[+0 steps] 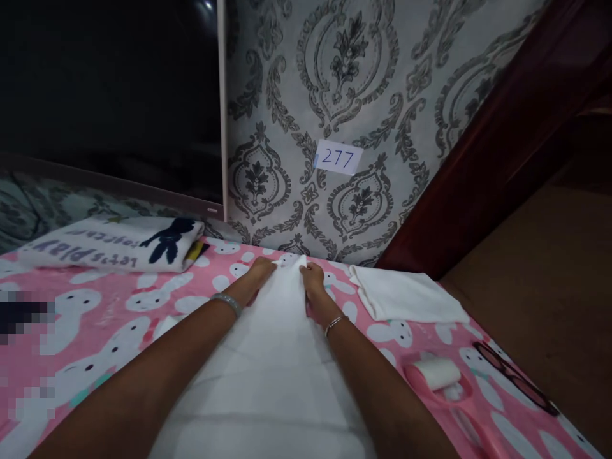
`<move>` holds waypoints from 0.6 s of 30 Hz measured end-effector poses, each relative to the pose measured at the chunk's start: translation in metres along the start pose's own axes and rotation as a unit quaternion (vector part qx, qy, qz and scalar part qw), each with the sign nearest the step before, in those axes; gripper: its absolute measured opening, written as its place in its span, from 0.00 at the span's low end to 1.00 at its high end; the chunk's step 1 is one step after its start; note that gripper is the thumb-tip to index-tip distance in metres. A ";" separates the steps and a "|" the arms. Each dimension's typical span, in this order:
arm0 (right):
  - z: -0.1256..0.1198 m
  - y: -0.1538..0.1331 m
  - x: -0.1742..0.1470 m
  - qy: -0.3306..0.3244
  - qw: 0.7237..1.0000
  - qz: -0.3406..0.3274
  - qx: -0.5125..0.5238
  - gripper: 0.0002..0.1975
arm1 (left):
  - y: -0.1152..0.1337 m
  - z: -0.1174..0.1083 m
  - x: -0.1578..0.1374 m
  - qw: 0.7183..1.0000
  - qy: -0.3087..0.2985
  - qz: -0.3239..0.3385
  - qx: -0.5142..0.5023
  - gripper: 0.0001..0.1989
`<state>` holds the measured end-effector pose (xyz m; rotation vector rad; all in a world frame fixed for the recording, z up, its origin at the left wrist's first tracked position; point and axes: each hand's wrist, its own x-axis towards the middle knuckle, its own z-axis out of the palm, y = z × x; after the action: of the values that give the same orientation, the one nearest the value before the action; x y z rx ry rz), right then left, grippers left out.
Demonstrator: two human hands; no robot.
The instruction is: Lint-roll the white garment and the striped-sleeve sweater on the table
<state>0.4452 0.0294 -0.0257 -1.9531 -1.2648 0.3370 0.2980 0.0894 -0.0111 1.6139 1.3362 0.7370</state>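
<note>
A white cloth (277, 376) lies nearest, on a pink rabbit-print sheet (191, 306), its long axis running straight away from the camera, between both forearms (157, 370). Beyond the cloth, to its left, is a dark screen (109, 95). Left of its far end sits a printed bundle (115, 245); right of that end, a folded white piece (411, 296). The left hand (262, 273) grips the cloth's far left edge, the right hand (313, 280) its far right edge, neither clearly nearer. Right of its near half lie a pink roller (437, 376) and glasses (516, 379).
</note>
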 end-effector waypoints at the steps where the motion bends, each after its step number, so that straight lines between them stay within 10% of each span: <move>1: 0.001 0.003 0.003 0.005 1.000 0.006 0.010 0.11 | 0.000 0.002 0.000 0.999 0.028 0.012 0.019 0.12; 12: -0.005 -0.005 0.008 -0.035 0.998 0.040 0.038 0.08 | 0.014 -0.004 -0.006 0.945 0.083 0.091 0.302 0.21; 18: -0.065 0.010 -0.035 -0.066 0.992 0.024 0.105 0.19 | 0.010 0.016 -0.047 0.872 -0.086 0.293 0.382 0.27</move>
<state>0.4734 -0.0329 0.0040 -1.8079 -1.2134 0.6072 0.3052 0.0397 -0.0046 2.7253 1.0497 0.3788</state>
